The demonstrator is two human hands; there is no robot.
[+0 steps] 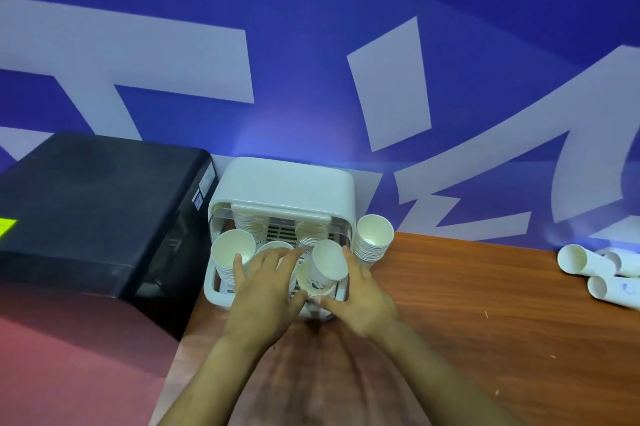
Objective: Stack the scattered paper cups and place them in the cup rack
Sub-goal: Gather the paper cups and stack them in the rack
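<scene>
Two bare hands reach forward over a wooden table to a white cup rack. The right hand [363, 301] is spread open around a short stack of paper cups [323, 273], fingers up along its right side and thumb pointing left beneath its base; the hand cradles the stack loosely rather than clamping it. The top cup of that stack tilts to the left, its open mouth facing the camera. The left hand [265, 287] lies flat with fingers splayed, resting on the cups in the front of the rack and gripping nothing; its fingertips reach toward the tilted stack, and it hides much of a cup mouth [273, 247] just behind it. To its left, a taller stack of cups [231, 254] stands upright in the rack's front left corner. The cup rack [284, 190] is a rounded white box with a raised lid and an open front tray; two more cup stacks show dimly under the lid at the back. Outside the rack, touching its right wall, another stack of cups [373, 238] leans on the table [485, 321]. A black machine [97, 211] stands just beside the rack on the left. Well apart on the far right lie several white paper tubes [599, 273]. A blue wall with large white shapes [311, 62] rises behind.
</scene>
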